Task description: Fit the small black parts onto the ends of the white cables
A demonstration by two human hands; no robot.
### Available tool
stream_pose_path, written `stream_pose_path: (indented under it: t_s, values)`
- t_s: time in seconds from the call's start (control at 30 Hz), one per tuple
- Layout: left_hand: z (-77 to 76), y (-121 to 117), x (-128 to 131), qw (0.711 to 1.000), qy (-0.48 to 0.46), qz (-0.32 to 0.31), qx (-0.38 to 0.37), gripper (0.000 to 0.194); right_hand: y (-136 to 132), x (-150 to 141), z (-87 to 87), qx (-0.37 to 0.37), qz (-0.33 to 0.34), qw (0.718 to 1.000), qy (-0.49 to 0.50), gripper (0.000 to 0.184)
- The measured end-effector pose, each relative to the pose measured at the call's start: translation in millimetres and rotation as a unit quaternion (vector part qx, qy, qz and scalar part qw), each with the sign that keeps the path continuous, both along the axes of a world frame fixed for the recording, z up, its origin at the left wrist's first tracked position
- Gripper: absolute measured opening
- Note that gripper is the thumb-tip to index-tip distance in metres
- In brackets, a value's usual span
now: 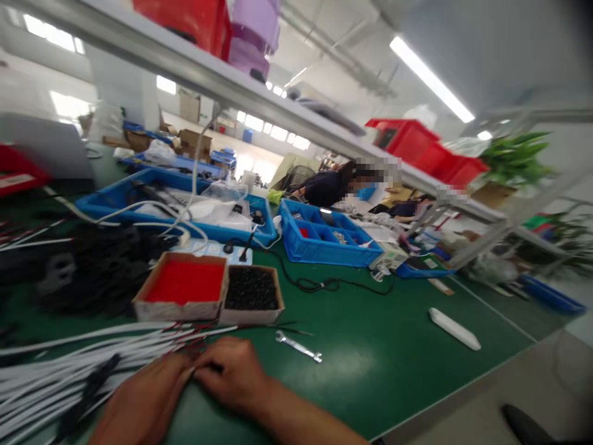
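Both of my hands rest on the green table near its front edge, fingertips meeting. My left hand (pixel 148 398) and my right hand (pixel 229 371) are closed in a pinch at the ends of a bundle of white cables (pixel 60 371) that runs off to the left with red and dark wire tips. What exactly sits between the fingers is hidden. A small metal wrench (pixel 299 346) lies just right of my right hand. Behind the hands stand a cardboard box of red parts (pixel 185 284) and a box of small black parts (pixel 251 289).
Blue trays (pixel 324 238) with parts and bags sit further back, with a black cord (pixel 324 284) in front. A white tube-like piece (pixel 454 329) lies at the right. Black parts are piled at the left. People sit at the far side under a shelf carrying red bins.
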State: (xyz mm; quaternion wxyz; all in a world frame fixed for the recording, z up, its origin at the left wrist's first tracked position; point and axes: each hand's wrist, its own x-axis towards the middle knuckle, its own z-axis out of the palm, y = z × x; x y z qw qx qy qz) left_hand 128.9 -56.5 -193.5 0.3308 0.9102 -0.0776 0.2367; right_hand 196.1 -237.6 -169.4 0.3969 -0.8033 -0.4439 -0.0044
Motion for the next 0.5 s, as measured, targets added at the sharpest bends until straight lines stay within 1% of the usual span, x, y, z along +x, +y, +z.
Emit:
stream_pose_path:
  t_s: [0.03, 0.07, 0.1, 0.17, 0.3, 0.4, 0.5]
  values:
    - [8.5, -2, -5, 0.999, 0.036, -0.004, 0.027, 0.021, 1, -3, 5.6, 0.014, -0.013, 1.000, 0.007, 0.010]
    - [16.5, -4, -8, 0.996, 0.071, 0.005, 0.050, 0.024, 2, -4, 10.0, 0.026, -0.020, 0.999, 0.017, 0.010]
    - [23.2, -5, -9, 0.994, 0.093, 0.006, 0.063, 0.027, 3, -4, 12.8, 0.035, -0.021, 0.999, 0.026, 0.010]
    - [31.1, -7, -7, 0.990, 0.127, 0.006, 0.061, 0.027, 6, -1, 14.3, 0.045, -0.019, 0.998, 0.031, 0.011]
    - [35.8, -8, -6, 0.989, 0.146, 0.025, 0.023, 0.025, 10, 0, 13.8, 0.059, -0.010, 0.997, 0.052, 0.011]
    - [36.8, -9, -8, 0.990, 0.135, 0.024, -0.018, 0.023, 9, -2, 14.1, 0.064, -0.032, 0.995, 0.072, 0.014]
    - [37.1, -10, -9, 0.992, 0.123, 0.017, -0.028, 0.023, 7, -2, 12.9, 0.057, -0.051, 0.995, 0.065, 0.011]
